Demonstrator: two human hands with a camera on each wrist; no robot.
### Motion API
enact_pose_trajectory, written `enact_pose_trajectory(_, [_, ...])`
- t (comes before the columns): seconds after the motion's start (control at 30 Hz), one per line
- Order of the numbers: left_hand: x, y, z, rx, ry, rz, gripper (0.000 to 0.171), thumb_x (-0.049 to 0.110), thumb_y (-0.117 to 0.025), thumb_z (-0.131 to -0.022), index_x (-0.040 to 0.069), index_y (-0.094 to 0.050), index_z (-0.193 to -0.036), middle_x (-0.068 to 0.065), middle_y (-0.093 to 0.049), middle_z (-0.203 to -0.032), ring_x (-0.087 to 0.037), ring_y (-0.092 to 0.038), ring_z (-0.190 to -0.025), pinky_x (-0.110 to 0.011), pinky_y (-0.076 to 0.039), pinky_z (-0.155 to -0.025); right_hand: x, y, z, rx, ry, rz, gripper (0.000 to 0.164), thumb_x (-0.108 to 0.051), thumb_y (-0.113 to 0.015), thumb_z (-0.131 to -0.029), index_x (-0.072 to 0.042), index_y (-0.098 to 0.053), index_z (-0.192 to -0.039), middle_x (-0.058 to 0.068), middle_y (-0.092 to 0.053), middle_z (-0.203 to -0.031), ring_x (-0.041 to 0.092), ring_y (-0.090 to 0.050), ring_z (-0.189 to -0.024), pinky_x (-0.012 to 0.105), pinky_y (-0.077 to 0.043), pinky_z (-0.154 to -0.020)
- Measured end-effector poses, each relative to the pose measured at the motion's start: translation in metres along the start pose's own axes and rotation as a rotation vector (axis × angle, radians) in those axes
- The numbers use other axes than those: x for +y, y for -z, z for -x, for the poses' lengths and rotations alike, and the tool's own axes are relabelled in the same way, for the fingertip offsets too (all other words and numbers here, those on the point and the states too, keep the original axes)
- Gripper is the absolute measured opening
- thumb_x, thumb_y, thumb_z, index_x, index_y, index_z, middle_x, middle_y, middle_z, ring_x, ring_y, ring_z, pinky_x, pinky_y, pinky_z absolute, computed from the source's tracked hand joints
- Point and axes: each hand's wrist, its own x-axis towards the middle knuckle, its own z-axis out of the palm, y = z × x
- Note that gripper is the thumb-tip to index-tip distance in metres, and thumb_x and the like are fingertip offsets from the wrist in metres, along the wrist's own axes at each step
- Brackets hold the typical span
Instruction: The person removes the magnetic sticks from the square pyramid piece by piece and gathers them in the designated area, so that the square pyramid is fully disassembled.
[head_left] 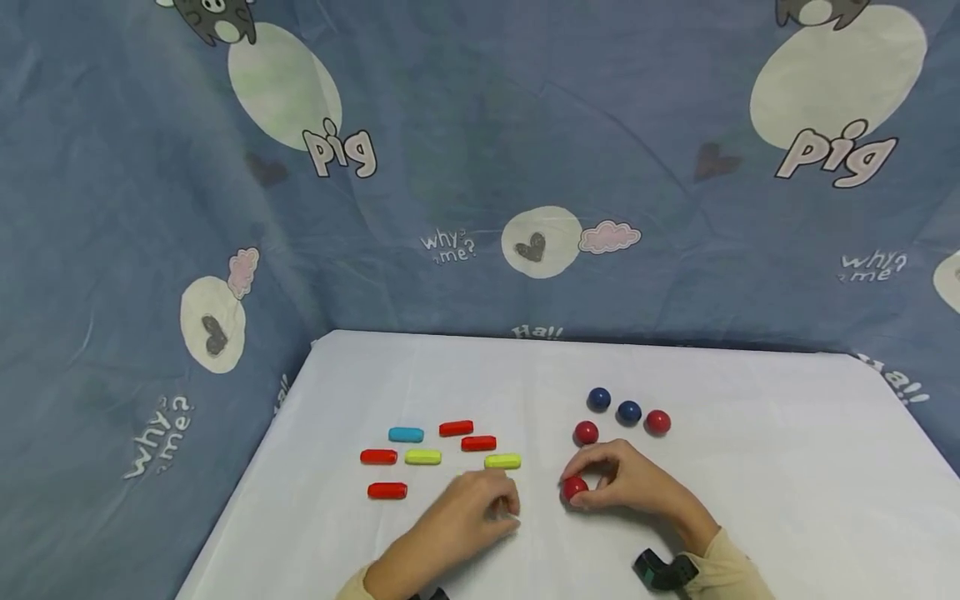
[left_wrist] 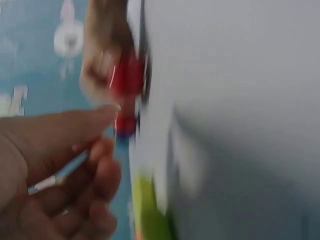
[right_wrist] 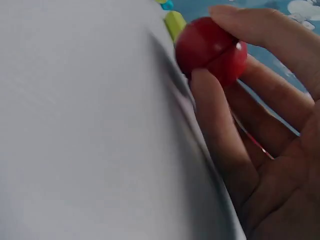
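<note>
My right hand pinches a glossy red ball between thumb and forefinger, close over the white tabletop. The right wrist view shows that red ball with a thin seam line across it. My left hand is loosely curled with nothing in its fingers, thumb and forefinger slightly apart. Just beyond it lies a yellow-green stick. In the blurred left wrist view, my left hand appears in front of the red ball in the other hand.
Behind the right hand lie another red ball, two dark blue balls and a third red ball. At left are several red sticks, a blue stick and another yellow-green stick. A patterned blue cloth hangs behind.
</note>
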Motion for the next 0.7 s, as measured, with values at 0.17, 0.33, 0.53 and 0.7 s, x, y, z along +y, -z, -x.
enact_pose_trajectory(0.17, [0.029, -0.039, -0.009, -0.347, -0.151, 0.055, 0.009, 0.012, -0.075, -0.094, 0.019, -0.075, -0.09, 0.017, -0.058, -0.075, 0.005, -0.051, -0.068, -0.012, -0.047, -0.068, -0.007, 0.022, 0.016, 0.323, 0.106, 0.15, 0.027, -0.001, -0.084, -0.082, 0.0, -0.076, -0.108, 0.018, -0.076, -0.107, -0.002, -0.069, -0.09, 0.024, -0.06, -0.065])
enact_pose_trajectory(0.33, [0.041, -0.059, -0.012, -0.494, -0.238, -0.013, 0.005, 0.011, -0.074, -0.095, 0.014, -0.077, -0.096, 0.014, -0.059, -0.075, 0.006, -0.051, -0.067, -0.009, -0.047, -0.068, -0.003, 0.027, 0.022, 0.49, 0.019, 0.488, 0.032, -0.007, -0.09, -0.077, -0.009, -0.079, -0.107, 0.007, -0.079, -0.103, 0.0, -0.069, -0.093, 0.021, -0.058, -0.065])
enact_pose_trajectory(0.53, [0.045, -0.061, -0.012, -0.476, -0.251, -0.025, 0.005, 0.011, -0.075, -0.094, 0.014, -0.078, -0.098, 0.014, -0.061, -0.076, 0.006, -0.052, -0.067, -0.008, -0.047, -0.069, 0.0, 0.024, 0.017, 0.467, 0.0, 0.592, 0.036, -0.003, -0.09, -0.074, -0.01, -0.079, -0.108, 0.006, -0.08, -0.104, 0.013, -0.073, -0.092, 0.02, -0.057, -0.062])
enact_pose_trajectory(0.7, [0.045, -0.061, -0.012, -0.476, -0.239, -0.007, 0.006, 0.012, -0.075, -0.095, 0.015, -0.078, -0.099, 0.013, -0.063, -0.078, 0.006, -0.053, -0.068, -0.008, -0.048, -0.07, -0.001, 0.023, 0.017, 0.463, -0.001, 0.627, 0.039, -0.005, -0.091, -0.074, -0.009, -0.079, -0.111, 0.008, -0.08, -0.108, 0.018, -0.075, -0.093, 0.02, -0.057, -0.061])
